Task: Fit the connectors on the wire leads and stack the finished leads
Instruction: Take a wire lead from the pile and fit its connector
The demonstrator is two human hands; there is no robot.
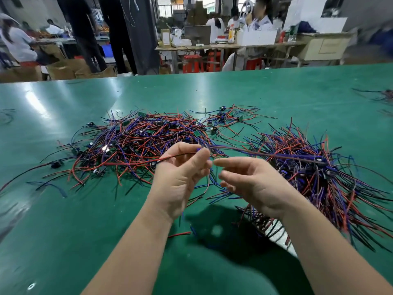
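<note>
My left hand [180, 177] is raised palm up above the green table [63, 209] and pinches a thin wire lead [244, 150] between thumb and fingertips; the lead stretches right to a dark connector over the right pile. My right hand [253, 184] hovers just right of it, palm up with relaxed fingers, holding nothing. A loose tangle of red, blue and black leads [136, 143] with small green boards and black parts spreads behind my left hand. A denser heap of leads [323, 177] lies at the right, wire ends fanning outward.
A smaller cluster of leads with black connectors [225, 120] lies farther back. Stray wire pieces [179, 234] lie near my forearms. More wires [382, 95] sit at the far right edge. Beyond the table, people work at benches with boxes and red stools.
</note>
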